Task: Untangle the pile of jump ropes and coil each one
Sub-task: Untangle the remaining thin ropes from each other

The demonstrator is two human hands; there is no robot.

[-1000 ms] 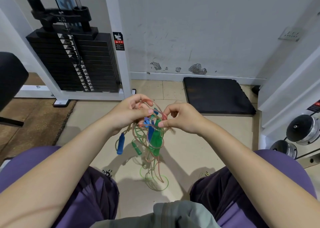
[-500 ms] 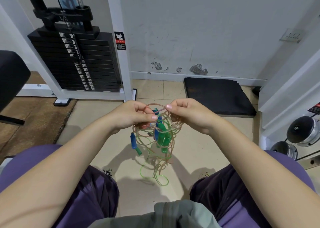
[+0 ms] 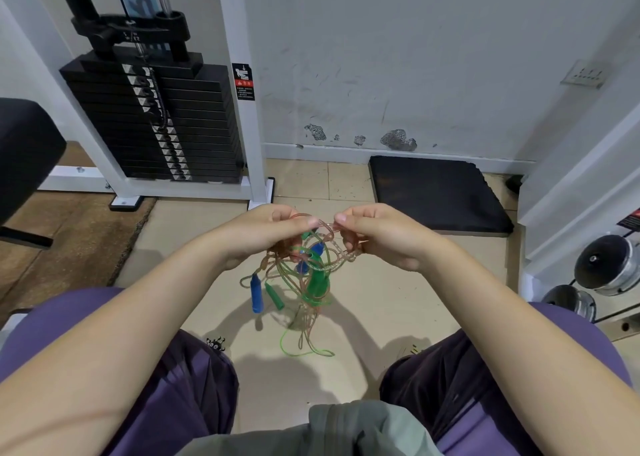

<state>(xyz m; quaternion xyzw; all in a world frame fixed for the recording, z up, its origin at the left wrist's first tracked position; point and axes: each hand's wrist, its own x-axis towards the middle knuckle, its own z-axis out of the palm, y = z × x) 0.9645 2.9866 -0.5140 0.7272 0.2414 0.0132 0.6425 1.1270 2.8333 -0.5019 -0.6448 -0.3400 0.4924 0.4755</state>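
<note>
Both hands are raised side by side above the floor, thumbs nearly meeting. Left hand pinches a translucent orange cord of the tangled bundle of thin plastic jump ropes; right hand pinches the same loop just beside it, fingers curled through more strands. Below the hands the tangle hangs between the knees, with a blue cylindrical handle dangling under the left hand, a green handle beside it, and a larger green handle toward the middle. Beneath them, loose green and orange loops trail onto the beige tiled floor. Beyond the left hand stands a black weight stack; beyond the right lies a black square mat.
</note>
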